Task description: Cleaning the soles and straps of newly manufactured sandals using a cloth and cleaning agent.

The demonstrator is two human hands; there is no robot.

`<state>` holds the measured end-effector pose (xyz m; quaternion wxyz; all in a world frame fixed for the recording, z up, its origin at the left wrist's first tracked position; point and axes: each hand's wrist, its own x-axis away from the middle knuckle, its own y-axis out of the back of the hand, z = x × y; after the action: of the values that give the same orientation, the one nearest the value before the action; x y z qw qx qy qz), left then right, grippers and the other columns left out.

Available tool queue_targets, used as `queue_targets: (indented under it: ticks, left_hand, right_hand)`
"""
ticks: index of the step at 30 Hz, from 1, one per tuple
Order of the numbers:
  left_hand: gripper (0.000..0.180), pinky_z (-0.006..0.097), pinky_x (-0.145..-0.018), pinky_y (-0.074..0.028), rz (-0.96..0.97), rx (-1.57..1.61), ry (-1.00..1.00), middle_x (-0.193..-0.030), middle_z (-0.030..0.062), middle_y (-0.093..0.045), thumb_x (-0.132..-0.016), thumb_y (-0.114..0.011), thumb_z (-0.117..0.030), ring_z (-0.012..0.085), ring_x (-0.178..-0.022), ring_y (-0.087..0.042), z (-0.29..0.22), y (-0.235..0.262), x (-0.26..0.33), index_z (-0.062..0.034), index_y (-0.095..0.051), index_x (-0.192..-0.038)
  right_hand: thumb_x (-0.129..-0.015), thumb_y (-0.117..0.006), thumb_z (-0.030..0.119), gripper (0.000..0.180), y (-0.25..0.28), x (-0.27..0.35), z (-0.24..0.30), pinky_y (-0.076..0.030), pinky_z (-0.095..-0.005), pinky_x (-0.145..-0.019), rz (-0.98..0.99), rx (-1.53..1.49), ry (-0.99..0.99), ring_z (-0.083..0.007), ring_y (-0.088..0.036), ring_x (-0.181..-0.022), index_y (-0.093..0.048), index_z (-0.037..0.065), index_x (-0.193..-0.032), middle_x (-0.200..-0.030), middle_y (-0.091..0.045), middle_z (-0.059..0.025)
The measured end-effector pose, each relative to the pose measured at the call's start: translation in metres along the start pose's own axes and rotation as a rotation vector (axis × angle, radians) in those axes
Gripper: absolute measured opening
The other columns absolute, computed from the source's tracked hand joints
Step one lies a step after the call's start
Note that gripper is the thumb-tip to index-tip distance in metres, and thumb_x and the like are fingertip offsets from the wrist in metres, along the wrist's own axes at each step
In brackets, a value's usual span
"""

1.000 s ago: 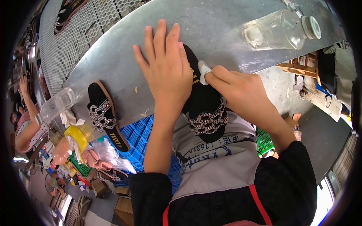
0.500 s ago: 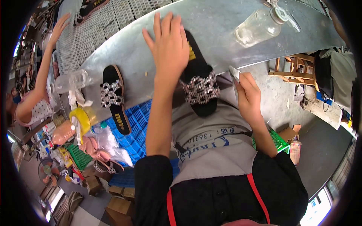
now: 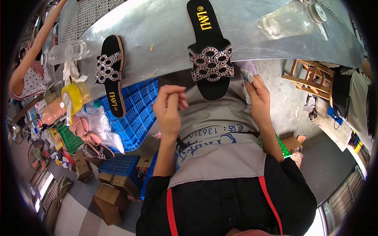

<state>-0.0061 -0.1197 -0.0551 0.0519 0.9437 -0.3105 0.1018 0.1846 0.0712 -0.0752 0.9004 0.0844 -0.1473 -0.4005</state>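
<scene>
A black slide sandal lies on the metal counter, its toe end jutting past the edge toward the person. Yellow lettering marks its insole, and a broad strap with oval cut-outs glitters with silvery and pinkish stones. The left hand is near it but apart, its grip released, fingers loosely curled around nothing visible. The right hand, just beside the toe end, has its grip closed on one crumpled whitish cloth.

One matching sandal lies to the left, turned the opposite way, making two. Two clear bottles, one right and one left, lie on the counter.
</scene>
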Motion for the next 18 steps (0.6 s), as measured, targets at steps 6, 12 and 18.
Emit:
queue_targets:
  ticks: [6,12,18]
  left_hand:
    - [0.028,0.022,-0.057,-0.045,0.232,0.227,0.369,-0.098,0.0089,-0.069,-0.105,-0.058,-0.012,0.008,-0.066,-0.058,0.025,-0.018,0.017,0.0005,-0.057,-0.129]
    - [0.04,0.023,-0.055,-0.048,0.47,0.477,0.403,-0.108,0.0106,-0.066,-0.101,-0.067,-0.02,0.011,-0.065,-0.061,0.007,-0.023,-0.008,-0.0001,-0.051,-0.133]
    - [0.025,0.026,-0.054,-0.053,0.39,0.417,0.434,-0.093,0.005,-0.065,-0.106,-0.064,-0.019,0.0117,-0.064,-0.065,-0.006,-0.047,-0.014,-0.0006,-0.055,-0.12]
  right_hand:
    - [-0.097,-0.057,-0.01,0.022,-0.011,0.002,0.01,-0.046,-0.0287,-0.077,0.051,0.156,0.201,-0.0244,-0.057,-0.086,-0.065,-0.006,-0.117,-0.098,-0.057,-0.0124]
    - [-0.093,-0.056,-0.014,0.025,-0.01,-0.011,0.024,-0.049,-0.0312,-0.079,0.083,0.217,0.332,-0.0317,-0.061,-0.089,-0.064,-0.008,-0.116,-0.101,-0.06,-0.017]
    - [-0.093,-0.056,-0.014,0.026,-0.001,-0.019,0.023,-0.048,-0.0334,-0.076,0.056,0.196,0.338,-0.0319,-0.058,-0.084,-0.065,-0.005,-0.116,-0.094,-0.058,-0.0167]
